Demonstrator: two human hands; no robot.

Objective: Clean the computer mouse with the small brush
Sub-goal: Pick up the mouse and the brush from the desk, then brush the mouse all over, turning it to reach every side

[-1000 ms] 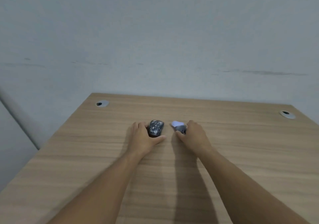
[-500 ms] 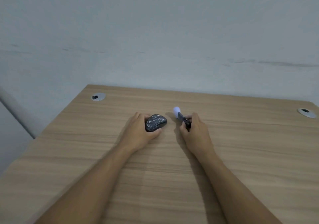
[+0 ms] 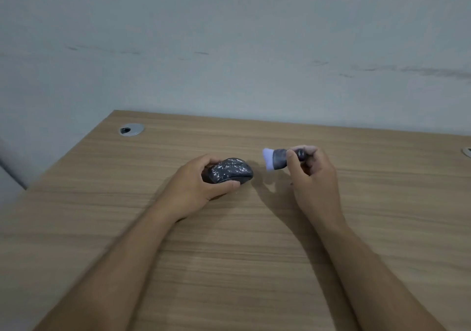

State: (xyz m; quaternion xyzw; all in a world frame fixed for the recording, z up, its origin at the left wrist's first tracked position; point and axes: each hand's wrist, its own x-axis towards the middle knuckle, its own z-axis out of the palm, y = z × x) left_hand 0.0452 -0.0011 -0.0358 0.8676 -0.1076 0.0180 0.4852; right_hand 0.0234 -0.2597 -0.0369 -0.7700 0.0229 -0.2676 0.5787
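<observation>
Two bare forearms reach forward from the bottom edge across a light wood-grain desk (image 3: 229, 267), one from each lower corner, converging toward the middle. Nothing lies on the near part of the desk between them.

The left hand (image 3: 196, 188) rests with its heel on the desk and its fingers wrapped around the computer mouse (image 3: 228, 170), thumb along the near side and fingers over the far side. The mouse is dark with pale speckles across its top, and its nose points right. It sits near the centre of the desk.

Just to the right, apart from the mouse, the right hand (image 3: 314, 177) is raised a little off the desk and closed around the small brush (image 3: 279, 158), thumb and fingertips pinching its dark handle. The brush lies roughly level, its pale bristle tuft pointing left toward the mouse without touching it. A soft shadow falls on the desk beneath it.

Farther back, a round silver cable grommet (image 3: 131, 129) is set into the far left corner of the desk, and the edge of another grommet (image 3: 467, 151) shows at the right border. Behind the desk stands a plain pale grey wall (image 3: 229, 37) with faint dark scuff marks.
</observation>
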